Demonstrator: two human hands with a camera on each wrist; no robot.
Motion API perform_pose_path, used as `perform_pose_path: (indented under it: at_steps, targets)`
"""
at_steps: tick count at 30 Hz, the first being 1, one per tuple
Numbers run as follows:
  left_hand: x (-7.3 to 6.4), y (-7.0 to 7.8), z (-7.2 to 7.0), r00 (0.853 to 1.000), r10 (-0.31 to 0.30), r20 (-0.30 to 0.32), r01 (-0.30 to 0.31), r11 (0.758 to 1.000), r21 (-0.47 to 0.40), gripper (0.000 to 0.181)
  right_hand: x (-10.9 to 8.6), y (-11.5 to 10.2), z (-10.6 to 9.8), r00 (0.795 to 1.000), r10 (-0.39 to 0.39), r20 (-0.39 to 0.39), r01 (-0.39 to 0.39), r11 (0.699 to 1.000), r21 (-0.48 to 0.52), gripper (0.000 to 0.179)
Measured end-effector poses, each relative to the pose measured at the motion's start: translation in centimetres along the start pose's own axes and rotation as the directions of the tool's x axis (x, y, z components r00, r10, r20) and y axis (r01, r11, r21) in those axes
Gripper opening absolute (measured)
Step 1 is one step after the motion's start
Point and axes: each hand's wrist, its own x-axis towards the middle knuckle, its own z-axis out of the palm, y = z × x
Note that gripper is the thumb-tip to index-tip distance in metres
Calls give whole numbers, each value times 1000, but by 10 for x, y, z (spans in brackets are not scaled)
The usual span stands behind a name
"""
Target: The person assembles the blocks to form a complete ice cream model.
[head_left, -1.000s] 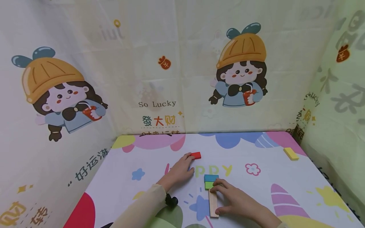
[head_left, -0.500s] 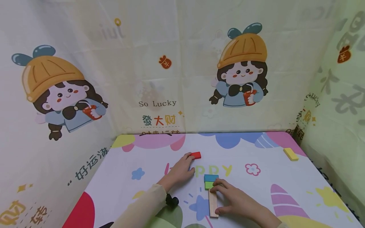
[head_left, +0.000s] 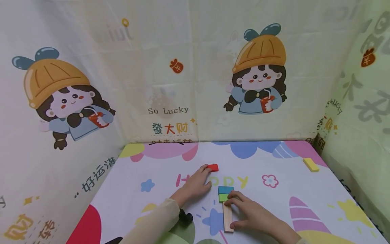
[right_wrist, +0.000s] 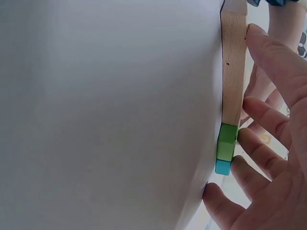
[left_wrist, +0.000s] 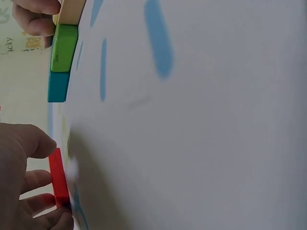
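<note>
My left hand (head_left: 195, 183) reaches over the table with its fingertips on the left end of a flat red block (head_left: 214, 167). In the head view its thumb stays apart from that block. My right hand (head_left: 254, 213) rests along the right side of a short row: a long plain wooden block (head_left: 227, 217), a green block (head_left: 223, 197) and a blue block (head_left: 226, 189) beyond it. In the right wrist view, thumb and fingertips touch the row's edge without wrapping round it. The little finger (right_wrist: 218, 199) reaches down by the tabletop.
A yellow block (head_left: 310, 164) lies at the far right of the table. The tabletop (head_left: 122, 203) carries printed shapes and letters. Patterned cloth (head_left: 207, 84) hangs behind and on both sides. A black object (head_left: 186, 217) sits at the left wrist.
My left hand has moved slightly right, and the red block has slid right with it. The right hand and its row of blocks stay where they were.
</note>
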Motion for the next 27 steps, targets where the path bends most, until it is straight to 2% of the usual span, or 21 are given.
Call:
perform_pose_path:
  at_steps: [8,20,22,24,26,27]
  targets:
    - [0,9,2,1000,-10,28,10,1000,-4,61,0,0,1,1000,2,2,-2,1000,7,58]
    - [3,27,10,997,59,40,-58,998,-17,56,-1,-1,-2,1000,26,6,-26,1000,-6,59]
    - [3,28,11,997,63,42,-60,997,-57,54,0,-1,-3,999,32,12,-32,999,-2,59]
    - [1,26,12,998,56,34,-51,990,-135,53,0,-1,-3,999,32,19,-32,999,10,59]
    - [-2,22,12,999,44,7,-40,966,-256,52,1,-1,-3,1000,14,10,-14,1000,18,59]
    - [-3,20,11,1000,29,-4,-29,942,-335,52,1,0,-3,1000,26,14,-26,999,30,58]
